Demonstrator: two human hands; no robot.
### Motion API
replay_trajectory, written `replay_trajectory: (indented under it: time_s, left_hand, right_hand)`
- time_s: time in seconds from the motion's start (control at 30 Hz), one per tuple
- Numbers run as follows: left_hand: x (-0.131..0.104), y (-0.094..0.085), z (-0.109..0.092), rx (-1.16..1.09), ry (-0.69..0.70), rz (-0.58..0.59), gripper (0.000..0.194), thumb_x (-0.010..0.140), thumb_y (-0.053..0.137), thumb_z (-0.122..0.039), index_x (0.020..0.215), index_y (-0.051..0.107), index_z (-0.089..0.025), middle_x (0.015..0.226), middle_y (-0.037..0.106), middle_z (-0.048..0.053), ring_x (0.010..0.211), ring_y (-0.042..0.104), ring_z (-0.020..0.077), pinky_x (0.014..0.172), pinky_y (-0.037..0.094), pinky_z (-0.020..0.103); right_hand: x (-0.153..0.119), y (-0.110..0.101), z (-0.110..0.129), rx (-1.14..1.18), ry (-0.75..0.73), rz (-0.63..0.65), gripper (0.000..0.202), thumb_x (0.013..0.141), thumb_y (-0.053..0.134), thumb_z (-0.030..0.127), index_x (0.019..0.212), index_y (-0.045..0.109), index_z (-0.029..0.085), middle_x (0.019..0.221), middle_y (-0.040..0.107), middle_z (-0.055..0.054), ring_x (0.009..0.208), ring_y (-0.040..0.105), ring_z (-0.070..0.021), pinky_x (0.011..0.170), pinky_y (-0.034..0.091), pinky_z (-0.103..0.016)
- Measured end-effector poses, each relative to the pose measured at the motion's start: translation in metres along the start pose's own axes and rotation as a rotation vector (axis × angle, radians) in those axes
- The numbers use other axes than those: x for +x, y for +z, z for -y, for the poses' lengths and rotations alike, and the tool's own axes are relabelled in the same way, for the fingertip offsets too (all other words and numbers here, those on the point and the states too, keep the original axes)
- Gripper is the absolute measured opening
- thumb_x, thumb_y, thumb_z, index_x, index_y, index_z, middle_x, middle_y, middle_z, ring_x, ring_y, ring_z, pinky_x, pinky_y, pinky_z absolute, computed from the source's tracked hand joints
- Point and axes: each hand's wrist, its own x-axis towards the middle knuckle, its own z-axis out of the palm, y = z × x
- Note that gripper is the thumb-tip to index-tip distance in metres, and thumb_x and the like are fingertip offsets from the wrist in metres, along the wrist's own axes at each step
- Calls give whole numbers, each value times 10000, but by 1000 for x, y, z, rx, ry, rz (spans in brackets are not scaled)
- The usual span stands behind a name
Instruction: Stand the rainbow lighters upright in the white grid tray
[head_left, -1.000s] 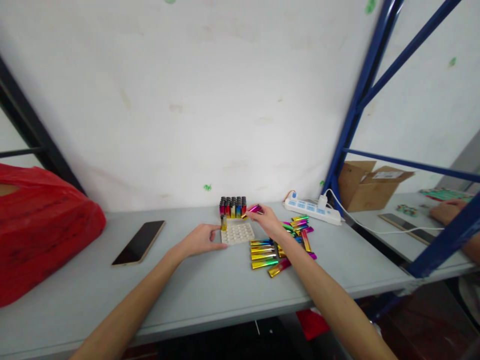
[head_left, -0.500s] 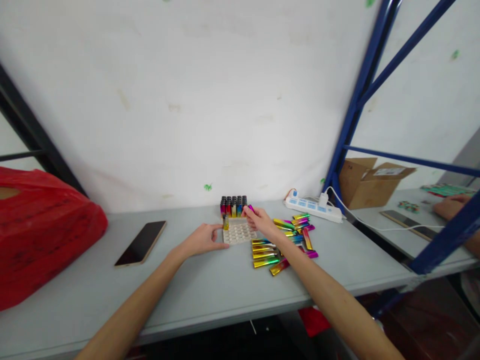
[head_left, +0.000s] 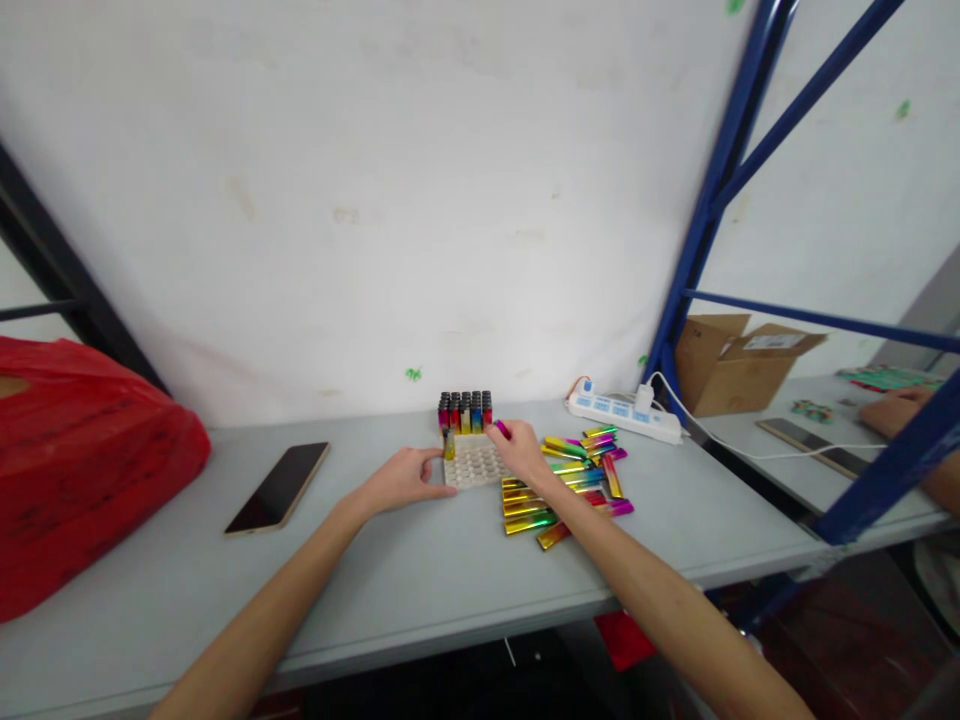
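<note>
A white tray with round holes (head_left: 474,466) lies on the grey table, with one yellow lighter-like piece (head_left: 449,444) upright in its back left corner. My left hand (head_left: 409,480) rests at the tray's left edge, thumb and fingers apart around that side. Over the tray's right part, my right hand (head_left: 517,448) pinches a purple-ended piece (head_left: 502,429). Behind the tray stand several black-topped coloured pieces (head_left: 465,411) in rows. Shiny rainbow-coloured pieces (head_left: 559,490) lie in a loose pile to the right, partly beneath my right forearm.
A phone (head_left: 278,487) and a red bag (head_left: 90,470) lie to the left. At the back right are a white power strip (head_left: 625,415), its cable and a blue rack post (head_left: 694,250). Beyond are a cardboard box (head_left: 739,365) and another person's hand (head_left: 896,412).
My right hand has turned slightly over the tray, with the purple-ended piece still between its fingers. My left hand has stayed at the tray's edge. The view has shifted slightly.
</note>
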Motion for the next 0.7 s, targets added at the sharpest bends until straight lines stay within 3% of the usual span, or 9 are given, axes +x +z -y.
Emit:
replay_trajectory:
  time_s: [0.17,0.27,0.37,0.53,0.7]
  left_hand:
    - [0,0,1,-5,-10,3,699,693,684,-674,1165,666,-158,636,573,-50,573,541,157,536,346,245]
    - [1,0,1,0,-9,4,673,696,679,-678,1124,677,-158,630,578,-49,568,542,156,536,345,247]
    - [1,0,1,12,-11,0,650,692,684,-671,1101,678,-166,628,577,-52,564,540,154,523,329,245]
    - [1,1,1,19,0,1,633,703,672,-674,1085,674,-169,635,580,-49,576,536,152,531,327,245]
    - [1,1,1,31,-3,4,670,699,668,-691,1107,663,-160,638,578,-46,569,534,152,525,317,245]
  right_hand:
    - [0,0,-2,-22,-41,17,415,911,450,432,569,437,197,533,373,53,551,366,-107,553,221,-256]
    - [-2,0,-1,-7,-106,45,367,962,442,476,737,515,195,625,492,48,605,443,-121,595,279,-243]
    - [-4,0,-1,-20,-191,112,289,1004,413,415,855,527,195,723,554,24,671,501,-133,640,327,-239]
    - [-8,1,4,-120,-392,220,361,1007,468,420,745,533,180,746,550,-2,710,494,-131,678,350,-237]
    - [-9,3,8,-127,-320,268,352,1010,487,417,768,563,173,654,557,27,604,475,-111,615,321,-234]
